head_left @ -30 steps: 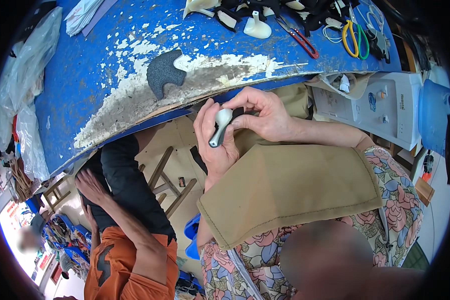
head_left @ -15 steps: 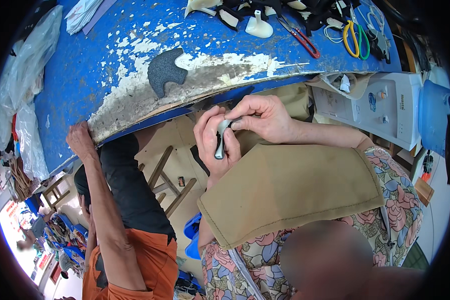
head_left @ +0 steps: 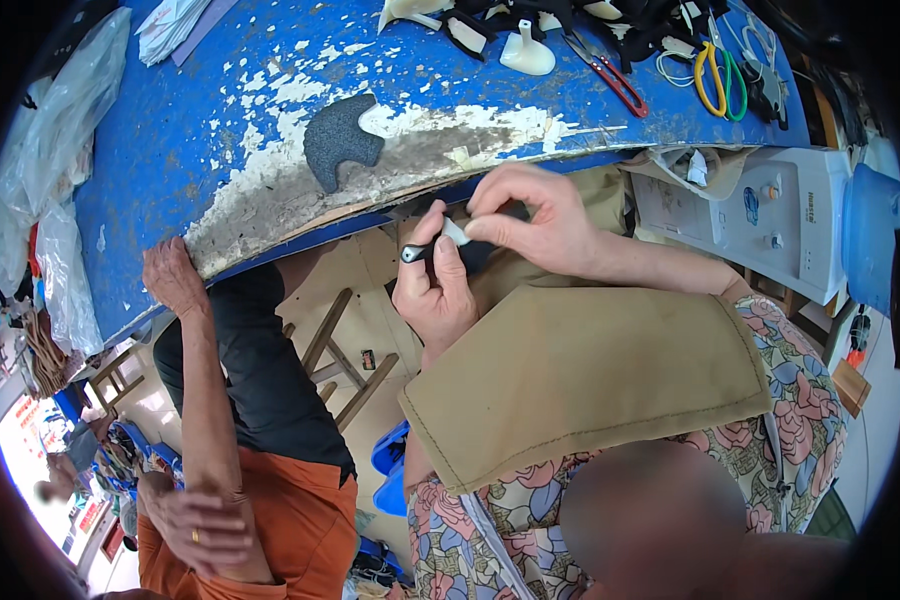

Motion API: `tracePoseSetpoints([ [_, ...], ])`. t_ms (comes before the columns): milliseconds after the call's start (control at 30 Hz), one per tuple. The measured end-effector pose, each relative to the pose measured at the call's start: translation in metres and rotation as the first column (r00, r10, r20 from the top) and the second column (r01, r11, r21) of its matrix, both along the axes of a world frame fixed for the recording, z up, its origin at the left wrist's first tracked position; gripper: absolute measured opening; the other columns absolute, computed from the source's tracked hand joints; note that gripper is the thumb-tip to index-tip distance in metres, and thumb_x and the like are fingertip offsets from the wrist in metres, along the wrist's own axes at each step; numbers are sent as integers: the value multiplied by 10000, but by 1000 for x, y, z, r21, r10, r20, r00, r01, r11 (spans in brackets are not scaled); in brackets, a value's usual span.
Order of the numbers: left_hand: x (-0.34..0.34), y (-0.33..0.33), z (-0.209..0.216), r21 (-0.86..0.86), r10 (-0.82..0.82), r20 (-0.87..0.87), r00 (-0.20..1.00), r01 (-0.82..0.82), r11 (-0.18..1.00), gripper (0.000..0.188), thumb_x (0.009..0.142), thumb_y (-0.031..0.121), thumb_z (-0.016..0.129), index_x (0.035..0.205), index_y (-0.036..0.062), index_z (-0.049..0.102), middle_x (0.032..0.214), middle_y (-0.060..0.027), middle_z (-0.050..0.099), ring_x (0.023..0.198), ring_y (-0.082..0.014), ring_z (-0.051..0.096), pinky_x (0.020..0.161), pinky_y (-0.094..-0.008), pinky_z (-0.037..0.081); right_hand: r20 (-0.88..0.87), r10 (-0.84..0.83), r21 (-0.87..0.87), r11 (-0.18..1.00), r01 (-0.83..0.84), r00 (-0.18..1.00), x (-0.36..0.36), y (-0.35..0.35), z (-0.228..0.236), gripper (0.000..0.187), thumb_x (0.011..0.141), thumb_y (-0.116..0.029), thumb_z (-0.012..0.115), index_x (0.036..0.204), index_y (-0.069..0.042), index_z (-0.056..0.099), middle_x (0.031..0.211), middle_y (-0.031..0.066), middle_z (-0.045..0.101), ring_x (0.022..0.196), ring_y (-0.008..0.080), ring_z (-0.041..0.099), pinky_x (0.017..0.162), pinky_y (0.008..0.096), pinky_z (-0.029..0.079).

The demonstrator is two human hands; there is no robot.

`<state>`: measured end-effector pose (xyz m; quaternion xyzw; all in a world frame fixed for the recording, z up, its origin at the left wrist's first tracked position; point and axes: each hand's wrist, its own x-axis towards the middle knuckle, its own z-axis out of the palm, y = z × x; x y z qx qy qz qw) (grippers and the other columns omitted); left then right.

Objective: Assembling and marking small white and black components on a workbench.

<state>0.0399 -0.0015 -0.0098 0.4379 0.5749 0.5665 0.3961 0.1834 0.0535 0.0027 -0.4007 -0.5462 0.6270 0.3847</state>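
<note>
My left hand [head_left: 438, 300] is closed around a small white piece with a black covering [head_left: 455, 234], below the table's front edge. The piece lies sideways, and its narrow dark end with a pale tip sticks out to the left between my fingers. My right hand [head_left: 545, 220] pinches it, thumb and forefinger together at the right end. Some dark material shows under the right hand, and I cannot make out its shape. A khaki apron [head_left: 590, 380] covers my lap below both hands. On the table ahead lies a dark grey foam-like cutout [head_left: 342, 143].
The worn blue table [head_left: 200, 130] holds a white plastic shape [head_left: 527, 52], red-handled scissors [head_left: 610, 78], yellow-and-green-handled scissors [head_left: 715, 82] and several black-and-white pieces. A water dispenser [head_left: 800, 205] stands right. At left, a person in orange [head_left: 295, 520] rests one hand [head_left: 174, 277] on the table edge.
The piece in my left hand has turned from pointing down to pointing left. My right hand has shifted slightly. The neighbour's other hand now shows by their forearm.
</note>
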Motion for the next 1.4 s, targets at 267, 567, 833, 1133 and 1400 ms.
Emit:
tracePoseSetpoints([
  [267, 3, -5, -4, 24, -171, -274, 946, 184, 983, 120, 828, 84, 599, 899, -12, 583, 703, -103, 619, 635, -129, 591, 583, -261, 471, 173, 238, 296, 913, -281, 956, -5, 5, 3, 310, 750, -160, 692, 1038, -52, 659, 1117, 111, 606, 1027, 227, 567, 871, 331, 463],
  [567, 5, -19, 12, -255, -300, 196, 934, 344, 904, 98, 889, 72, 526, 840, 3, 574, 731, 24, 559, 632, -74, 507, 531, -234, 395, -208, 397, -481, 754, -447, 894, -6, 19, 9, 168, 751, -53, 685, 910, 1, 691, 956, 79, 680, 630, 56, 581, 538, 191, 471],
  [833, -22, -12, -5, -158, -204, 782, 589, 503, 850, 414, 908, 244, 539, 1123, -109, 507, 1096, -186, 580, 1004, -245, 584, 869, -348, 472, -510, 163, -568, 674, -472, 845, -6, 27, -6, 178, 799, -149, 694, 904, -10, 656, 877, 85, 659, 477, 6, 436, 367, 149, 293],
  [1133, -25, -2, 0, -125, -288, 774, 563, 583, 803, 290, 862, 91, 578, 1090, -88, 560, 1036, -148, 623, 955, -173, 581, 867, -291, 435, -391, 248, -462, 780, -422, 887, -10, 26, -5, 87, 825, -70, 635, 866, 6, 629, 908, 71, 639, 496, 16, 448, 416, 165, 359],
  [1400, -27, -6, 5, -156, -295, 804, 516, 662, 733, 271, 877, 97, 561, 1079, -82, 569, 1011, -132, 631, 882, -161, 607, 811, -264, 467, -294, 372, -355, 813, -462, 880, 0, 15, 1, 125, 861, -85, 588, 915, 17, 637, 948, 69, 631, 484, 26, 452, 428, 165, 374],
])
